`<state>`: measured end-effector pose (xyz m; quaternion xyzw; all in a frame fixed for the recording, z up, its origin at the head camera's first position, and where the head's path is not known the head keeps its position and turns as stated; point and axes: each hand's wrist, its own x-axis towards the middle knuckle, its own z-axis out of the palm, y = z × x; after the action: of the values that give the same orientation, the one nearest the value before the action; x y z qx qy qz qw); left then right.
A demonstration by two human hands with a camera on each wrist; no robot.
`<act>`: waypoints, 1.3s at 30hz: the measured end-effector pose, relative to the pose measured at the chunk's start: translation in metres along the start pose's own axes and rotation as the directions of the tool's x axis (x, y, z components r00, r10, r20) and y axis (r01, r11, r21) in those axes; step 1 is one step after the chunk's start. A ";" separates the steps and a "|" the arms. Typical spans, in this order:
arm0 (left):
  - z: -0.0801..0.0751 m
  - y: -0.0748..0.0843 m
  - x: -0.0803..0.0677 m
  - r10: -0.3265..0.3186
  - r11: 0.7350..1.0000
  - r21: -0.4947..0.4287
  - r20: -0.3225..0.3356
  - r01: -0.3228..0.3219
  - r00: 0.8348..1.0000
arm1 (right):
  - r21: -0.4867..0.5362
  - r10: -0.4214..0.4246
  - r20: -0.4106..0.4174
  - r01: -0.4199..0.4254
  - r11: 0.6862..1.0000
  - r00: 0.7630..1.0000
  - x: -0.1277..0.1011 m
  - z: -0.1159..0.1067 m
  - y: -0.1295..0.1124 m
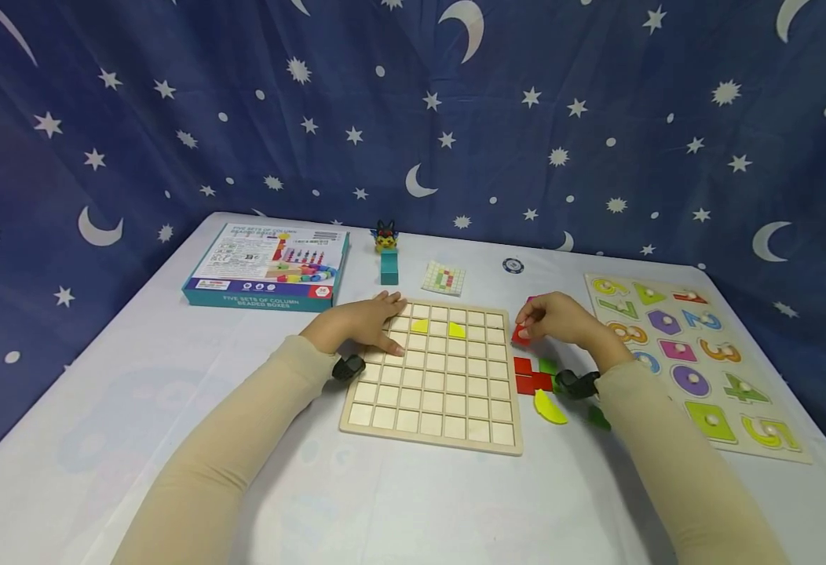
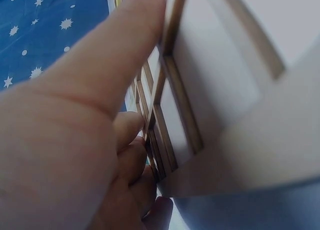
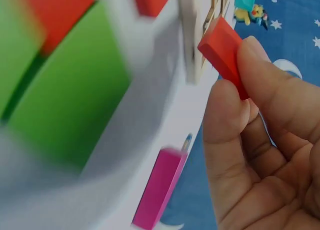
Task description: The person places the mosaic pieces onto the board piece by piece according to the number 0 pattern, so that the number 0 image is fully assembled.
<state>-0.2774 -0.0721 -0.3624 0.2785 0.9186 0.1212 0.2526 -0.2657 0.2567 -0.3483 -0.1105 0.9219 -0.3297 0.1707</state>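
Note:
A wooden grid board (image 1: pixel 432 400) lies flat before me, with two yellow pieces (image 1: pixel 458 329) in its second row from the far side. My left hand (image 1: pixel 363 323) rests on the board's far left part with fingers spread; in the left wrist view its thumb lies over the grid's ridges. Just off the board's right edge, my right hand (image 1: pixel 557 320) pinches a red square tile (image 1: pixel 520 336) between thumb and fingers. The right wrist view shows this red tile (image 3: pixel 225 52) tilted and raised off the table.
Red tiles (image 1: pixel 524 384), green tiles (image 1: pixel 547 366), a yellow half-round piece (image 1: pixel 550 408) and a magenta block (image 3: pixel 159 190) lie right of the board. A number puzzle (image 1: pixel 688 408) lies farther right. Behind stand a pattern card (image 1: pixel 444 278), teal block (image 1: pixel 389 268), toy figure (image 1: pixel 385 238), chip (image 1: pixel 513 265) and box (image 1: pixel 264 267).

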 end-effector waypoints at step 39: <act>-0.002 0.002 -0.004 -0.021 1.000 -0.012 -0.016 0.021 1.000 | -0.072 -0.061 0.087 0.067 0.995 0.994 0.065 0.065 -0.084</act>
<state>-0.2742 -0.0726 -0.3586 0.2662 0.9229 0.1262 0.2479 -0.2929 0.1352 -0.3568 -0.1602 0.9216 -0.2951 0.1946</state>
